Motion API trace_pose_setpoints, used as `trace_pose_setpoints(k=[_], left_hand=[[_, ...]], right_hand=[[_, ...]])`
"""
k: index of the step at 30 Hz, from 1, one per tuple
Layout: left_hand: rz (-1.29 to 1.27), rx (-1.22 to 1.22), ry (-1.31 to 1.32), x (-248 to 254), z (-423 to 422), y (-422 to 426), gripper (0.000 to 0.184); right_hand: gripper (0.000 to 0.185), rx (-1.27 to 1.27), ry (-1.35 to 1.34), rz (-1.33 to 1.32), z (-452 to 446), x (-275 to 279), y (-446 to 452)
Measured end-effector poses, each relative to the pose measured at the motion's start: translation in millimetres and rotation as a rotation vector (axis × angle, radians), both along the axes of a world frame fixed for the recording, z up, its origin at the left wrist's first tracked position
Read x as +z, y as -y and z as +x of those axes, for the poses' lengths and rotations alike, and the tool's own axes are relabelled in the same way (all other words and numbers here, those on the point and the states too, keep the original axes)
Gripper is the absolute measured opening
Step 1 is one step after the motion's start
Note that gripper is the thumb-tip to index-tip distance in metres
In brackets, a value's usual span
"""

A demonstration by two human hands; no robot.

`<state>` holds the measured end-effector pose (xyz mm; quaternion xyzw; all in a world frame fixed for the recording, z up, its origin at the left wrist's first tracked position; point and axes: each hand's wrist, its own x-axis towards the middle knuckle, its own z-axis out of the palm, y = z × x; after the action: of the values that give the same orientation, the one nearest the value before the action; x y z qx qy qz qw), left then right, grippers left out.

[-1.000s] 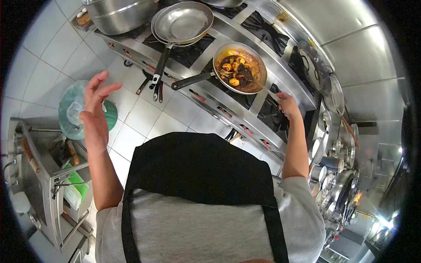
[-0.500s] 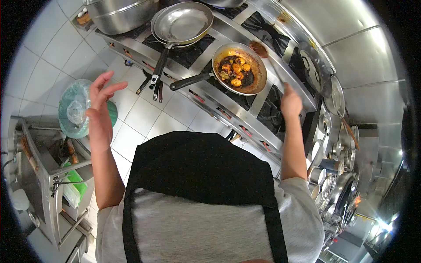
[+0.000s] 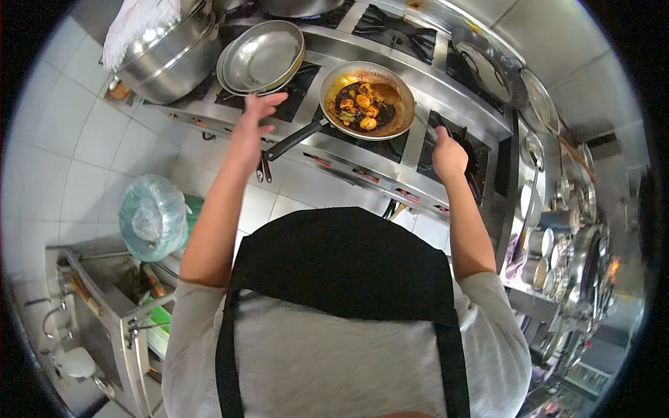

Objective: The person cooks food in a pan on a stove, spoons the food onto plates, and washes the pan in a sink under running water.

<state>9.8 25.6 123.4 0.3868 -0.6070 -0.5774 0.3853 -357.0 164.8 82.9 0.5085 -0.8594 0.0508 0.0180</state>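
Observation:
My left hand [image 3: 252, 132] is open, its fingers spread over the handle area of the stacked frying pans [image 3: 263, 57], partly hiding it. Whether it touches them I cannot tell. Beside it, the black handle of another frying pan [image 3: 405, 120] points toward me. That pan sits on a burner with small round yellow-orange pieces [image 3: 368, 123] in dark brown sauce. My right hand [image 3: 449, 155] is closed around the thin handle of a long-handled cooking spoon [image 3: 424, 122] at the pan's right side. The spoon's head is hard to make out against the brown sauce.
A large steel pot [image 3: 171, 70] with a cloth [image 3: 143, 28] stands at the stove's left end. A lined bin [image 3: 153, 216] and a sink unit [image 3: 115, 313] are at left. Pans and utensils crowd the counter at right; pan lids [image 3: 540, 104] lean along the wall.
My left hand has moved right and up to the stacked pans. The spoon has swung from behind the pan toward its right side, still in my right hand. The view has shifted.

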Motion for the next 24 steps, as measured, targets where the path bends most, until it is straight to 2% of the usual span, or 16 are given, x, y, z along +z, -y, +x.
trace_pose_setpoints(k=[1, 4, 7, 8, 11, 12, 16, 21, 24], left_hand=[[0.106, -0.008, -0.031, -7, -15, 7, 0.065], [0.21, -0.046, -0.078, -16, -55, 19, 0.061], [0.393, -0.078, -0.08, -30, -92, 34, 0.069], [0.493, -0.077, -0.102, -35, -103, 40, 0.073], [0.63, -0.088, -0.129, -41, -132, 46, 0.087], [0.658, -0.101, -0.151, -40, -140, 47, 0.089], [0.691, -0.155, -0.225, -38, -163, 54, 0.095], [0.657, -0.208, -0.362, -11, -176, 52, 0.099], [0.451, -0.251, -0.263, 20, -151, 46, 0.097]], right_hand=[[0.029, -0.032, 0.007, 0.125, 4, 1, -1], [0.029, -0.096, 0.138, -0.078, 9, -17, -17], [0.027, -0.166, 0.298, 0.009, -2, -18, -20], [0.023, -0.122, 0.368, -0.102, -20, -46, -22], [0.019, -0.308, 1.142, -0.2, -8, -25, -33], [0.019, -0.307, 1.288, -0.293, 4, -11, -37], [0.022, -0.239, 1.493, -0.339, 17, 12, -48], [0.021, -0.214, 1.518, -0.357, 31, 21, -59], [0.018, -0.234, 1.503, -0.427, 24, 12, -69]])
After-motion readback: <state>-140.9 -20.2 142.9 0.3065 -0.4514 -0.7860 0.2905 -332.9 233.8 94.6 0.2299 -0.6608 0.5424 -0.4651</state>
